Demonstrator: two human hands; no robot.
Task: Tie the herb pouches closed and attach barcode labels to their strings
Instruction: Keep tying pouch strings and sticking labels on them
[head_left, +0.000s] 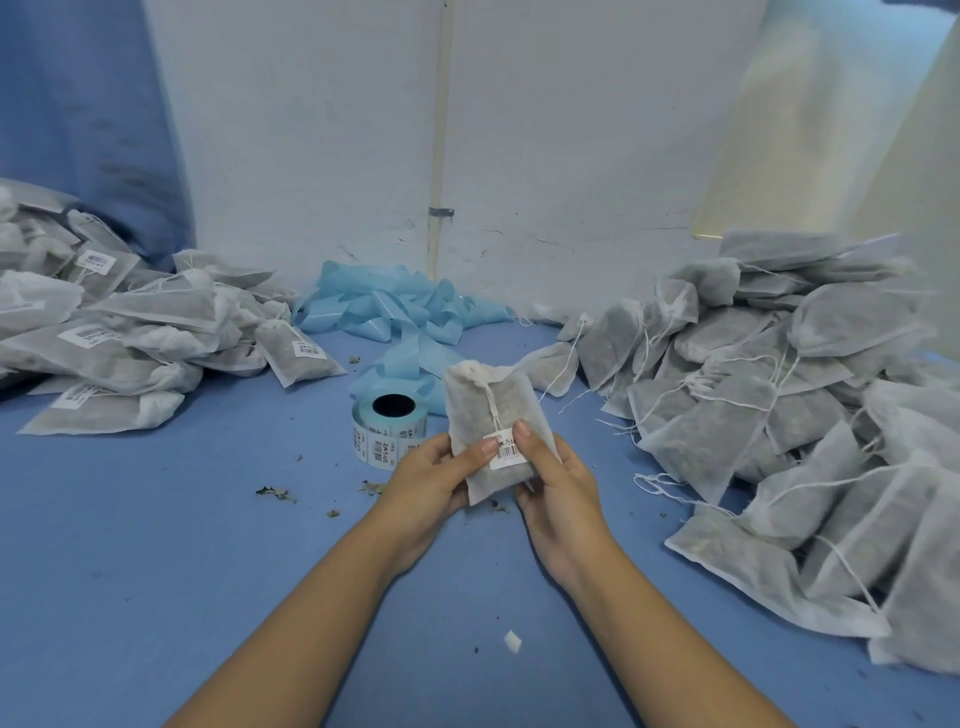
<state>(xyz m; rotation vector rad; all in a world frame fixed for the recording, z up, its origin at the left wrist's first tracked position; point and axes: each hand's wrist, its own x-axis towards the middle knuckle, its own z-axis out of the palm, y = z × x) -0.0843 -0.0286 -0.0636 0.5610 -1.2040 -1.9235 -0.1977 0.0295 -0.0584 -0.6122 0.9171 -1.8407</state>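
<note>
Far left: heap of labelled pouches (104, 332) on the blue worktop (156, 519), white barcode stickers showing on several; print too small to read. One labelled pouch (298, 353) lies at the heap's right edge.

Centre back: tangle of pale blue backing tape (395, 306) against the wall, beside a white pipe (440, 130). In front of it, label roll (388, 428) upright on the worktop, barcodes and small characters on the outer wrap, not legible.

Centre: herb pouch (493, 415) held above the worktop, just right of the roll, neck gathered at top, string (491, 402) running down its face to a barcode label (506, 451). Label text blurred.

Left hand (434, 480) grips the pouch's lower left edge, thumb on the label. Right hand (558, 483) grips the lower right edge, thumb pressing the label's right side.

Right: big pile of unlabelled pouches (779, 415), loose strings trailing toward the centre.

Open worktop in the near left and between the forearms; herb crumbs (275, 492) and a white scrap (512, 640) there.
</note>
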